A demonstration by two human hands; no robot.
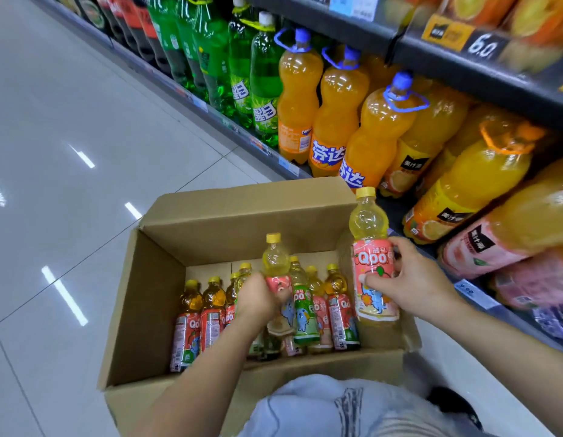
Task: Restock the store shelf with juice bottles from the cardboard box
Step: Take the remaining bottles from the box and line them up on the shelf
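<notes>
Head view: both hands are lifting stock, the left hand [260, 298] gripping a juice bottle [276, 266] above the cardboard box [147, 279], the right hand [409, 279] clutching another bottle [371, 257] at the box's right edge, next bound, I'd judge, for the store shelf [482, 298].

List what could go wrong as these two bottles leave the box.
1. The left hand grips its pink-label Qoo bottle among tightly packed bottles in the cardboard box; lifting it could tip neighbours like the green-label Qoo bottle.
2. The right hand holds its yellow-capped Qoo bottle near the big orange soda bottle on the shelf; a careless swing might knock it.
</notes>
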